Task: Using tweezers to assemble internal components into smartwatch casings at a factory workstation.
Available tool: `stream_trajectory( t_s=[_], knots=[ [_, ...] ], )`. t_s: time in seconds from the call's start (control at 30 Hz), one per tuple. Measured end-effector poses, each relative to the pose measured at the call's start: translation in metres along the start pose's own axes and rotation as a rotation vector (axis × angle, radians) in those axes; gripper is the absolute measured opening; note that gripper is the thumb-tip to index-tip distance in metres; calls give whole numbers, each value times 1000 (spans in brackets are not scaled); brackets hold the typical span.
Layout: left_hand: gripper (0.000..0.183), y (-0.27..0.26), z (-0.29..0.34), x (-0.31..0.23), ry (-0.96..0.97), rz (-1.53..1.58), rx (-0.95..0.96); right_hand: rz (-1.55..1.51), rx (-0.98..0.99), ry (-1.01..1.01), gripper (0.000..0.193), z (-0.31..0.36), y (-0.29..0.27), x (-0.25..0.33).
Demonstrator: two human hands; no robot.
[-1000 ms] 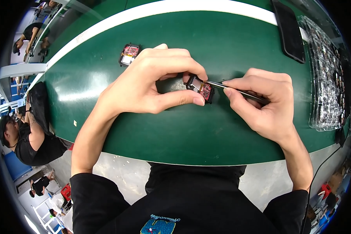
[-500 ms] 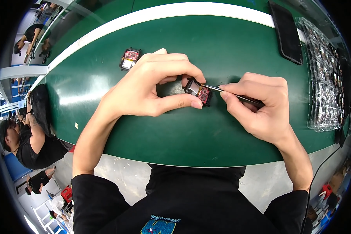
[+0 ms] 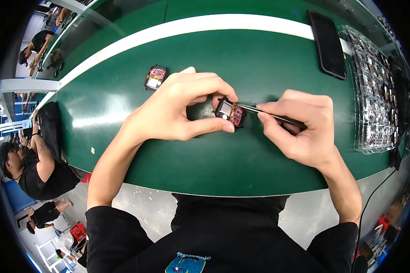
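Between the thumb and fingers of my left hand is a small black watch case, open so that a red circuit board and a silvery block show inside. My right hand pinches dark metal tweezers like a pen. Their thin tips point left and reach the upper edge of the case, near a strip of golden tape; whether they touch it I cannot tell. A second open watch case of the same kind lies on the green table beyond my left hand.
Clear plastic trays filled with small parts are stacked at the right. A black phone lies at the far right, across a white strip. A black cable hangs by the right edge. Another person sits at the left.
The whole scene has shifted slightly down in the picture. Both hands keep their holds, with the tweezer tips still at the case's upper edge.
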State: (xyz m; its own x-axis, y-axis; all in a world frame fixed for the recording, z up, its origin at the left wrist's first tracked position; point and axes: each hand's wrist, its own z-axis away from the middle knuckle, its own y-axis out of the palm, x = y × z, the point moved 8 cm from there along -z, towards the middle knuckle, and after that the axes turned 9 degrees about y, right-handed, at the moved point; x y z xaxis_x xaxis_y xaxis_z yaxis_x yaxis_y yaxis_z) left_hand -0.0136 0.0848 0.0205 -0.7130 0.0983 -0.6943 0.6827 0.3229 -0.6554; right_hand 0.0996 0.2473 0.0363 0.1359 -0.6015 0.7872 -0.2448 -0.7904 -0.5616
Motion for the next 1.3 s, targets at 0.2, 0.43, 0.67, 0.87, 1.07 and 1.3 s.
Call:
stream_trajectory(
  t_s=[0.2, 0.43, 0.67, 0.87, 1.07, 1.3],
  knots=[
    [56, 1, 0, -1, 4, -33, -60, -354, -106, 257, 10, -2, -14, -21],
    [52, 4, 2, -2, 14, -53, -16, -296, 86, 293, 14, -1, 11, -19],
    [68, 4, 6, -5, -64, 13, 59, 84, 92, 38, 48, 1, 28, 13],
    [64, 0, 3, -13, -59, -10, 71, 115, 61, 9, 42, 4, 21, 13],
    [39, -49, 6, -38, -203, -605, -150, 120, 9, 39, 41, 7, -10, 7],
    [55, -72, 41, -28, -386, -934, -188, 220, -390, 187, 39, 16, -155, -10]
  ],
)
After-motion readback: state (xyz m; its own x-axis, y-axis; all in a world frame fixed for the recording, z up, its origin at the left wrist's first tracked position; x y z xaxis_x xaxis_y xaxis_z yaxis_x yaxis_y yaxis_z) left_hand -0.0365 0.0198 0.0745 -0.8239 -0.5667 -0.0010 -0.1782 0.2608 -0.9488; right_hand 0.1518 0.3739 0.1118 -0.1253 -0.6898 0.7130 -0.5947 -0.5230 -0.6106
